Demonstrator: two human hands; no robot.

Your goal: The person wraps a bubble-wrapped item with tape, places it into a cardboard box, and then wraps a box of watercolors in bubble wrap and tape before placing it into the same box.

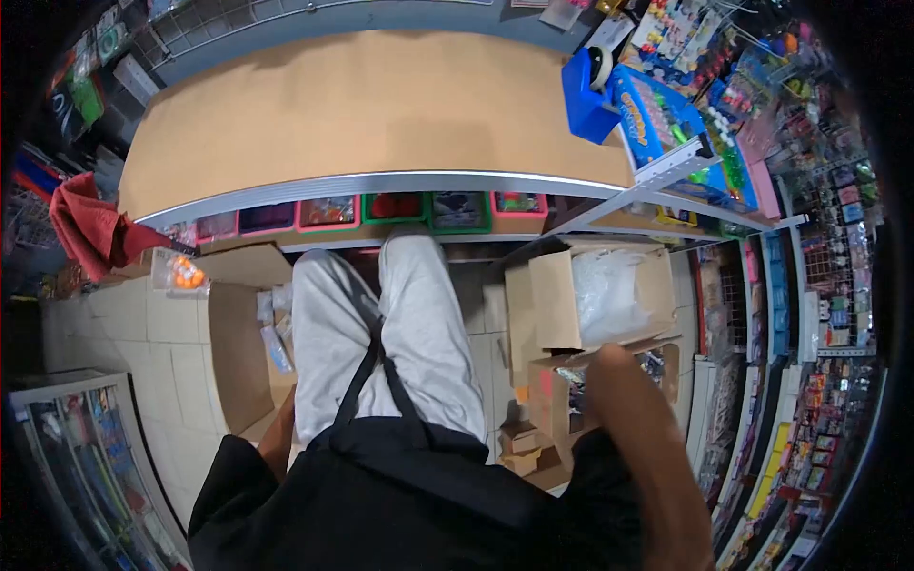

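Note:
My left hand (283, 423) is low beside my left thigh, at the near edge of an open cardboard box (238, 352). The thigh hides its fingers, so its hold cannot be made out. Small wrapped packets (274, 341) lie inside that box. On the right, my bent arm shows a rounded elbow over an open cardboard box (547, 404) of small packaged goods. The blurred forearm comes back toward the camera, and my right hand is outside the picture. Clear plastic wrapping (607, 290) fills another open carton (560, 309) just beyond.
A wide wooden shelf (371, 114) spans the front, with coloured bins (328, 211) beneath it. A blue container (586, 100) stands at its right end. Red cloth (90, 224) and a bag of orange balls (184, 274) are at left. Racks of packaged goods (824, 400) line the right.

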